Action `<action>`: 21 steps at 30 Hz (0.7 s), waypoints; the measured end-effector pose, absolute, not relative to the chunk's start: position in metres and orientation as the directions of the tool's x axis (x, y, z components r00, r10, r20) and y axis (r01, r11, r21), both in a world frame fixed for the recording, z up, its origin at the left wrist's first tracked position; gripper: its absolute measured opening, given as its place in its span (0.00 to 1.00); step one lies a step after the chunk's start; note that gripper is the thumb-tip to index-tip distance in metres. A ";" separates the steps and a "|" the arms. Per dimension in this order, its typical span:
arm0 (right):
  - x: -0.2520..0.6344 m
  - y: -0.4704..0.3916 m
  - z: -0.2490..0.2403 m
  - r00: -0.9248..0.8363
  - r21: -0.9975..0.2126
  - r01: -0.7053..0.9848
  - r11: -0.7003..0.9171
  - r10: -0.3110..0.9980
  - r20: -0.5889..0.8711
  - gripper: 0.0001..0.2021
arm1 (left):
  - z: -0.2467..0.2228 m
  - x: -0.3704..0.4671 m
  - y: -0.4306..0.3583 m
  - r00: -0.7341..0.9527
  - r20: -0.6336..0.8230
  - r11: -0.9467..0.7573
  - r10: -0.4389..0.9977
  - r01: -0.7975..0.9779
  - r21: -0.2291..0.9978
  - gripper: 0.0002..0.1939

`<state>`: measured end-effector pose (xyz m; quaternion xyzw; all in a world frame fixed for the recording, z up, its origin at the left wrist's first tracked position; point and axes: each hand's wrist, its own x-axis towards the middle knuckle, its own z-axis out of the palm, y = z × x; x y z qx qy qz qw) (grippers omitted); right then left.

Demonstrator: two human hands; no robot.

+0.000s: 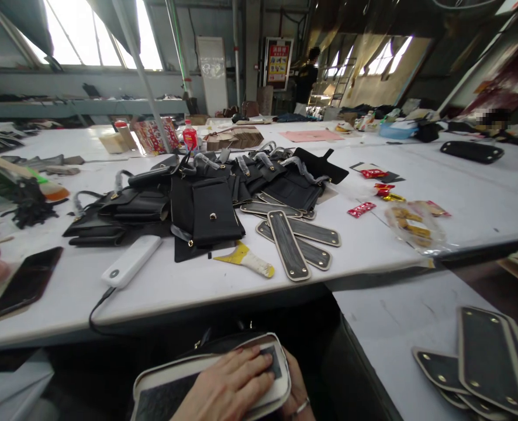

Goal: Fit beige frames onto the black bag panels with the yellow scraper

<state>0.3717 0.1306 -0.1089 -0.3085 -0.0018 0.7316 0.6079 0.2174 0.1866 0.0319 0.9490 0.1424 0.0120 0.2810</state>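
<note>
My left hand lies flat on bag, fingers extended, pointing toward its right end. My right hand cups that end; fingers mostly hidden, cannot tell how closed. Bag sits right under fingers, near side of worktop; long axis slants, right end farther, right hand nearer it. Panels well apart, rightward. Beyond: scraper, strips, black pile.

White table: black bags heaped mid-surface. Studded dark panels and yellow-white scraper in front. Cabled white device farther left; red packets to right.
</note>
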 end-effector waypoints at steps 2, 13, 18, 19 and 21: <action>0.371 0.125 -0.112 -0.045 -0.436 -0.860 -0.265 0.891 -0.452 0.14 | 0.020 0.220 0.186 0.962 -0.025 -0.837 0.273 0.250 0.487 0.19; 0.359 0.077 -0.119 0.165 -0.615 -0.773 -0.157 0.886 -0.433 0.18 | 0.058 0.238 0.179 0.936 -0.149 -0.837 0.319 0.352 0.420 0.34; 0.360 0.082 -0.114 0.184 -0.558 -0.823 -0.108 0.878 -0.442 0.13 | 0.050 0.236 0.174 0.919 -0.114 -0.790 0.378 0.384 0.478 0.34; 0.359 0.089 -0.115 0.175 -0.550 -0.827 -0.115 0.878 -0.445 0.12 | 0.048 0.236 0.173 0.914 -0.105 -0.784 0.393 0.393 0.480 0.34; 0.359 0.104 -0.118 0.151 -0.531 -0.837 -0.133 0.876 -0.457 0.11 | 0.045 0.235 0.171 0.909 -0.093 -0.781 0.406 0.398 0.481 0.33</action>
